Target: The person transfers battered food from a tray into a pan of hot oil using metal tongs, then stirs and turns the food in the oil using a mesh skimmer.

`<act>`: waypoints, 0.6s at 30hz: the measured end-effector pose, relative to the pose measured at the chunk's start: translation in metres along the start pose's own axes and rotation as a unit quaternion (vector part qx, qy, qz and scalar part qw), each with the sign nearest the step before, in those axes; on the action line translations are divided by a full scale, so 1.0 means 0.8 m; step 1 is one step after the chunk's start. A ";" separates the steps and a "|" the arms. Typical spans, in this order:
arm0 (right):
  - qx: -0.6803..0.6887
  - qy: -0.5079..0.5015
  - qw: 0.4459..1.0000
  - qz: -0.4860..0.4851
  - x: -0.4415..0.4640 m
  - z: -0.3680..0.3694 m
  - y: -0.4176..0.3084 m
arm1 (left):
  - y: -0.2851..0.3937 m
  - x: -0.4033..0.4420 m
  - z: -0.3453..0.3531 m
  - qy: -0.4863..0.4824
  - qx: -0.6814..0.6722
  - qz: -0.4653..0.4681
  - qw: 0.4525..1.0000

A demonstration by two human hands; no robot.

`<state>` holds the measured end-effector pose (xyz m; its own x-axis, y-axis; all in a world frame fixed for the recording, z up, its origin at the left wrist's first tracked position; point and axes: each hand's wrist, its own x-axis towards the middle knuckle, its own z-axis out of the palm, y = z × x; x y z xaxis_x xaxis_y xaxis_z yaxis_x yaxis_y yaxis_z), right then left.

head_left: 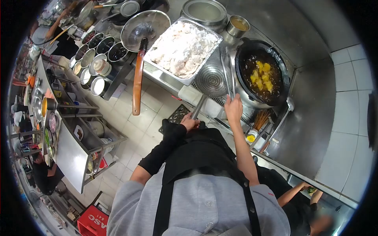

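Right grip point(234, 107): clamped on tongs point(225, 74), tips ahead | left grip point(190, 122): clamped on strainer point(211, 80) by handle, bowl ahead

Wok point(242, 63) over on the right now, frying pieces point(260, 75) in it, ladle point(280, 125) lying off its right near side, small pot point(238, 26) just beyond its far left rim. Coming left, skimmer point(212, 80) between wok and tray point(165, 72), tray heaped with food point(183, 47), basin point(204, 11) behind it on the far side, strainer point(145, 29) at its far left corner, handle pointing near, and further left a cluster of pots point(98, 65). Nearer still, right hand point(234, 107) before the wok, tongs point(225, 72) reaching far from it, left hand point(190, 122) to its left.
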<state>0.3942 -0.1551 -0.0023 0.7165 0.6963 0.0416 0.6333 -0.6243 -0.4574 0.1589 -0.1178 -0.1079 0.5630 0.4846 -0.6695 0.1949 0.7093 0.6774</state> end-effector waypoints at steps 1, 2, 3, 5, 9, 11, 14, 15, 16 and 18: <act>0.004 0.002 1.000 -0.002 -0.003 -0.001 -0.001 | -0.004 0.007 -0.003 -0.006 -0.008 -0.002 1.000; 0.008 0.002 1.000 -0.004 -0.007 -0.001 0.000 | -0.002 0.005 -0.004 -0.011 -0.017 -0.004 1.000; 0.012 0.002 1.000 -0.007 -0.010 -0.001 0.003 | 0.009 -0.008 0.002 -0.016 -0.027 -0.007 0.999; -0.022 -0.033 0.999 -0.033 -0.004 0.011 0.021 | 0.012 -0.019 0.010 0.006 -0.013 0.000 1.000; -0.017 -0.056 0.998 -0.003 -0.020 -0.034 0.009 | 0.000 -0.005 -0.005 0.019 0.013 0.038 0.999; -0.002 -0.051 0.998 0.032 -0.049 -0.086 -0.011 | 0.006 -0.014 -0.006 0.047 0.070 0.065 0.994; 0.082 0.008 0.995 -0.064 -0.072 -0.142 -0.026 | 0.016 -0.015 -0.023 0.091 0.180 0.091 0.975; 0.046 0.024 0.993 -0.107 -0.073 -0.157 -0.035 | 0.026 -0.019 -0.024 0.111 0.116 0.124 0.979; 0.011 0.039 0.988 -0.149 -0.074 -0.171 -0.045 | 0.035 -0.025 -0.025 0.130 0.052 0.157 0.978; -0.043 -0.002 0.984 -0.172 -0.078 -0.206 -0.075 | 0.079 -0.048 -0.027 0.118 -0.046 0.168 0.978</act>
<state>0.3594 -0.2195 0.1694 0.4547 0.8727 0.1776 0.8607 -0.3794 -0.3394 0.1320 -0.0803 -0.0457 0.3806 0.7952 -0.4721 -0.0490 0.5271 0.8484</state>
